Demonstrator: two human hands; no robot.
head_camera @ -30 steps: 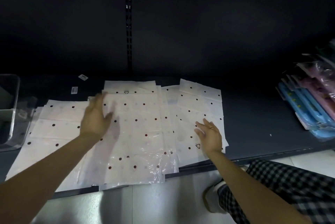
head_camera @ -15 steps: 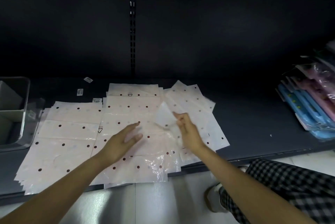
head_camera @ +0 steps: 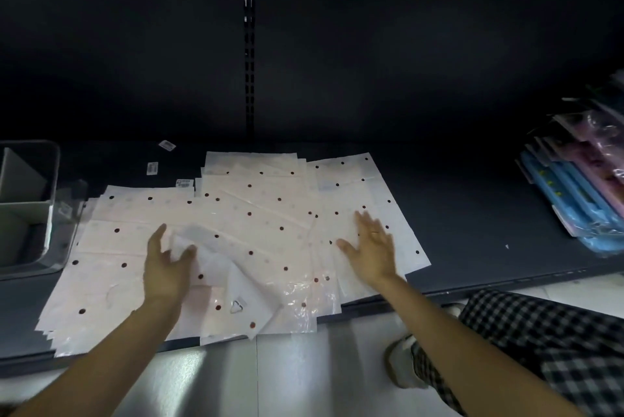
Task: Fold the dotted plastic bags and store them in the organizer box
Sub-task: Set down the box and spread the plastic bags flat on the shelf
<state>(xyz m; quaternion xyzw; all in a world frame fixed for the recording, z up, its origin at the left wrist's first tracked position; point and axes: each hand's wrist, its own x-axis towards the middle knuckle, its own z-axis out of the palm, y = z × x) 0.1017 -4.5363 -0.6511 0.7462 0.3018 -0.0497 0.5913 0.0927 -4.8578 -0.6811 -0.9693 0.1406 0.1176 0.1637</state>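
Note:
Several white dotted plastic bags [head_camera: 263, 214] lie spread and overlapping on the dark shelf [head_camera: 472, 214]. One dotted bag [head_camera: 233, 295] lies askew on top of them near the front edge, with a triangle mark on it. My left hand [head_camera: 165, 268] holds that bag's upper edge between thumb and fingers. To the right, my right hand [head_camera: 371, 247] lies flat with its fingers spread on the bags. The clear organizer box [head_camera: 50, 214] stands at the left end of the shelf, with a grey divider inside.
A stack of blue and pink packaged goods [head_camera: 574, 193] leans at the right end. Small label stickers [head_camera: 152, 168] lie behind the bags. A slotted upright [head_camera: 249, 45] runs up the back wall. My checked trouser leg [head_camera: 540, 349] and my shoe are below the shelf edge.
My right hand let go of the bag it had lifted and moved right, flat onto the pile. That bag now lies askew near the front, with my left hand on its edge.

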